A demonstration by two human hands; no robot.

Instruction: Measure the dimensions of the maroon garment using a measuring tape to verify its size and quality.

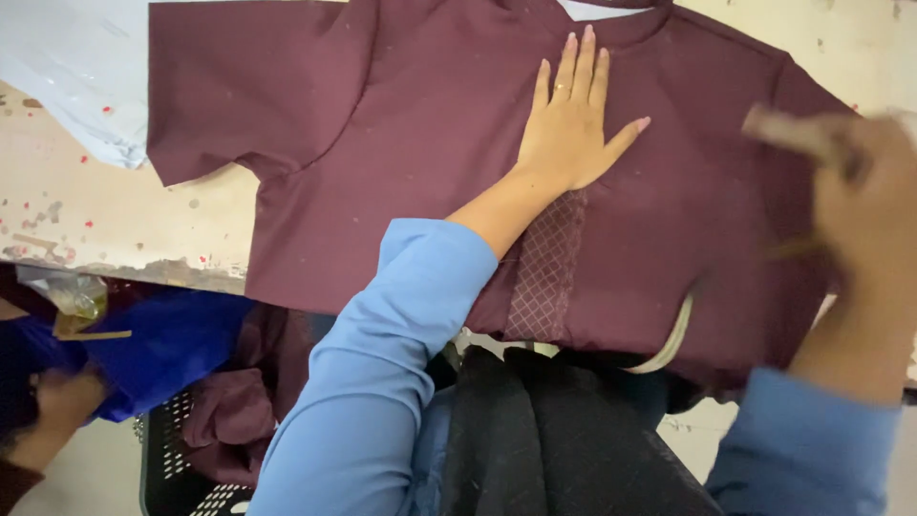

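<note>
Our left hand point(571, 119) lies flat, fingers spread, in the upper middle of the frame, pressing on the chest of a maroon shirt point(401, 143) — a ring shows on one finger. Our right hand point(864, 205), at the right edge, is blurred with motion and closed around a pale, stick-like tool point(798, 132); what kind of tool we cannot tell.

We judge the step in hand to be holding the garment flat while the tool is brought to it. The next move calls for the left palm to keep the cloth taut and unshifted, and for the tool to land clear of our fingers.

The shirt fills the upper and middle frame, spread face-up on a worn, paint-flecked table point(105, 215), short sleeves out to both sides. A panel with a diamond-stitched pattern point(544, 272) runs down its centre front — its lower hem hangs over the table's near edge. A pale blue cloth point(76, 67) lies at the upper left.
</note>
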